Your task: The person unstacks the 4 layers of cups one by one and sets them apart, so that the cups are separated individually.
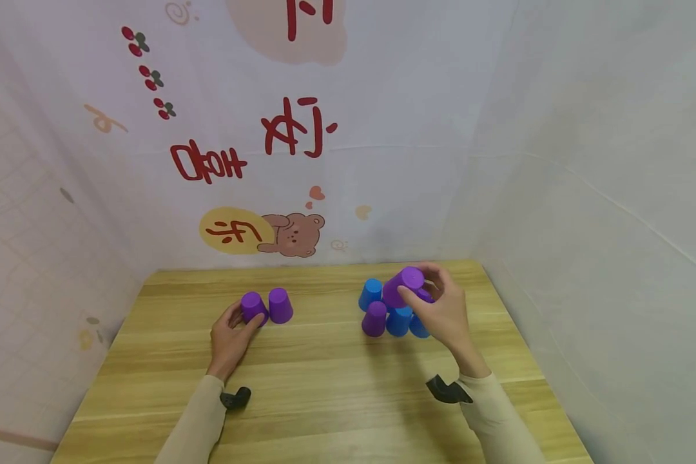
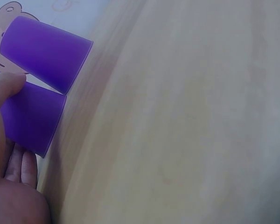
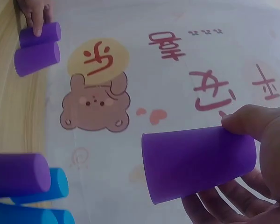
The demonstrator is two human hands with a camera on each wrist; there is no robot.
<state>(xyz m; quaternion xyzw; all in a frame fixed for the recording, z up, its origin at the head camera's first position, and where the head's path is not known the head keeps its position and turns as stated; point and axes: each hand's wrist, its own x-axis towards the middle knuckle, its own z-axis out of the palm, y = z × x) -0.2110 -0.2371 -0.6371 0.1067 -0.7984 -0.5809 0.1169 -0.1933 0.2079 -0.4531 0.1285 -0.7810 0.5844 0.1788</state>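
Note:
My left hand [image 1: 230, 341] grips an upside-down purple cup [image 1: 254, 309] that stands on the table, thumb on one side and fingers on the other. Right beside that cup stands a second purple cup [image 1: 280, 306], also mouth down. On the right, my right hand [image 1: 445, 314] holds another purple cup [image 3: 196, 163] in the air, with its closed end toward the palm. Under and around this raised cup is a cluster of upturned cups: a purple one [image 1: 374, 320] in front, a blue one [image 1: 371, 295] behind it, and others partly hidden by my hand.
The wooden table [image 1: 313, 386] meets a white cloth wall [image 1: 394, 193] at the back, printed with a bear [image 1: 296, 235] and red characters. Another cloth wall [image 1: 603, 258] rises along the right side. Each wrist carries a black strap mount [image 1: 236, 397].

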